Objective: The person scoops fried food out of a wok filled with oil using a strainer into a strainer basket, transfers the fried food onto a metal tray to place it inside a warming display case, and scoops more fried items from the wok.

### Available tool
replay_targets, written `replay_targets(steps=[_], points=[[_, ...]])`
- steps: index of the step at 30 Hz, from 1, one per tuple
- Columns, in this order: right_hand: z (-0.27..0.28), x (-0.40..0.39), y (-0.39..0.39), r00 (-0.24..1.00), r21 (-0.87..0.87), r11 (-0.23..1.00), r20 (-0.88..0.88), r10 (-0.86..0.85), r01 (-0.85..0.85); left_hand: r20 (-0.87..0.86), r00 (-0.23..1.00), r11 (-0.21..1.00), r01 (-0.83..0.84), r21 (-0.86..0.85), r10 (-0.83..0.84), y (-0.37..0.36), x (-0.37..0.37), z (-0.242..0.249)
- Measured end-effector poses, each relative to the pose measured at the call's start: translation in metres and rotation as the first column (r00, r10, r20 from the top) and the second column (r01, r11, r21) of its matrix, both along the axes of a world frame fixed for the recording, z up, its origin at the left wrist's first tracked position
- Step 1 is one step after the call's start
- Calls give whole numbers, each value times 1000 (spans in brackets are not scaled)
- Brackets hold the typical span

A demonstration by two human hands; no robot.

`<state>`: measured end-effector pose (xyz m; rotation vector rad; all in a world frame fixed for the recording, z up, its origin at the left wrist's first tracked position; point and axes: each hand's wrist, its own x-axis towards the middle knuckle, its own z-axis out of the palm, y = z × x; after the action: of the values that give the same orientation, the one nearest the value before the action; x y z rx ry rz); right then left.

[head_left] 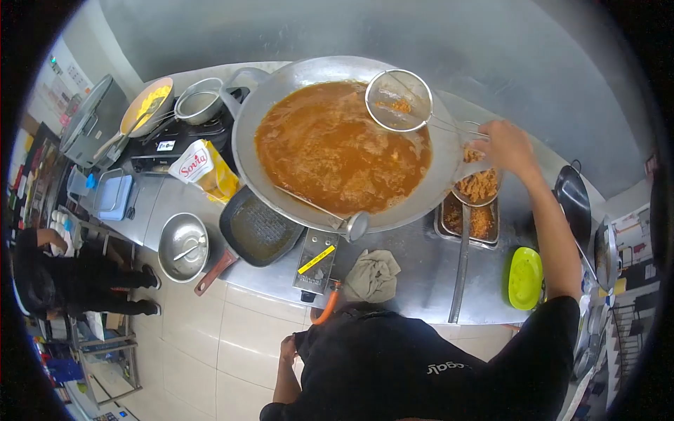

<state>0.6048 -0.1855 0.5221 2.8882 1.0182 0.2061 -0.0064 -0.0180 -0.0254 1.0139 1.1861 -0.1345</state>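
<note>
My right hand (507, 146) is closed round the handle of a wire strainer (399, 100). The strainer's round mesh is over the right part of a big wok (246, 151) of bubbling brown oil, with orange crumbs in it. Below my right hand, a long-handled skimmer (479, 186) holds fried brown pieces above a metal tray (495, 242) of crumbs. My left hand (288, 349) hangs low beside my body, away from the counter, its fingers curled in; whatever it may hold is too small to make out.
A ladle (356, 224) leans on the wok's near rim. Left are a square pan (260, 228), a steel bowl (183, 247) and a yellow-white packet (207, 173). A cloth (373, 276) and green plate (525, 278) lie nearer. Another person (77, 277) stands at far left.
</note>
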Motion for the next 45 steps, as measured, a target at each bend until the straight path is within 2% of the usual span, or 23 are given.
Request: replay_targets(steps=[1,3,5,6,8,10,11,14,16,18,20,22,23,24,27,30,32,34,36,38,40,42,45], points=[[-2,4,-9,1000,31,1000,8,-5,5,-93,995,999,41,-24,-43,-1,-2,-5],[3,8,-30,999,79,996,-29,-28,30,-44,978,974,205,100,-202,-3,-7,-8],[11,5,-53,991,112,992,-126,-52,66,-77,974,974,217,62,-212,-7,-11,-8],[9,7,-72,993,142,988,-107,-51,66,-93,972,974,222,43,-218,-9,-12,-6],[4,14,-119,997,202,978,-66,-46,59,-164,983,990,60,-131,-81,-13,-8,5],[4,-6,-153,973,215,952,-116,-198,219,-186,925,942,337,0,-331,-9,-8,4],[5,-17,-169,953,219,930,-139,-271,296,-190,897,910,414,39,-400,-7,-8,4],[-45,-35,-236,938,356,870,-64,-341,340,-198,836,839,535,96,-511,-4,-7,-7],[-98,-54,-276,927,309,920,209,-312,240,-219,800,800,590,111,-559,2,-1,-17],[-136,-81,-290,824,-50,824,102,-558,564,-200,815,817,568,96,-543,6,4,-17],[-180,-102,-309,849,-81,859,222,-479,505,-164,834,833,546,96,-528,12,9,-15],[-196,-108,-310,809,-57,813,158,-566,579,-158,865,876,483,5,-476,17,22,-6],[-200,-110,-310,787,-49,788,119,-606,614,-159,887,901,431,-52,-434,19,27,-1],[-196,-107,-310,793,-38,795,118,-597,605,-132,951,956,262,-132,-279,21,31,-1],[-185,-85,-321,830,53,841,136,-540,539,-251,931,964,257,-63,-265,23,36,14],[-136,-56,-281,884,249,877,129,-450,410,-226,958,984,168,-52,-176,19,38,27],[-97,-38,-240,919,368,896,201,-339,249,-219,963,988,148,-44,-154,15,30,20],[-52,-30,-191,933,292,926,195,-303,240,-272,949,987,154,-44,-160,10,33,26],[-23,-16,-143,945,225,963,255,-206,150,-219,969,993,110,-48,-118,5,27,10],[-6,-11,-90,944,59,995,315,-96,81,-187,976,993,102,-57,-111,-3,8,3],[0,-1,-40,937,-91,994,349,-19,55,-216,976,999,23,-39,-31,-13,3,7],[-3,9,7,937,-223,972,350,14,69,-254,967,999,-37,-11,33,-21,-1,10],[-3,12,70,953,-282,946,294,-75,162,-241,962,990,-138,-30,127,-35,-24,-11]])
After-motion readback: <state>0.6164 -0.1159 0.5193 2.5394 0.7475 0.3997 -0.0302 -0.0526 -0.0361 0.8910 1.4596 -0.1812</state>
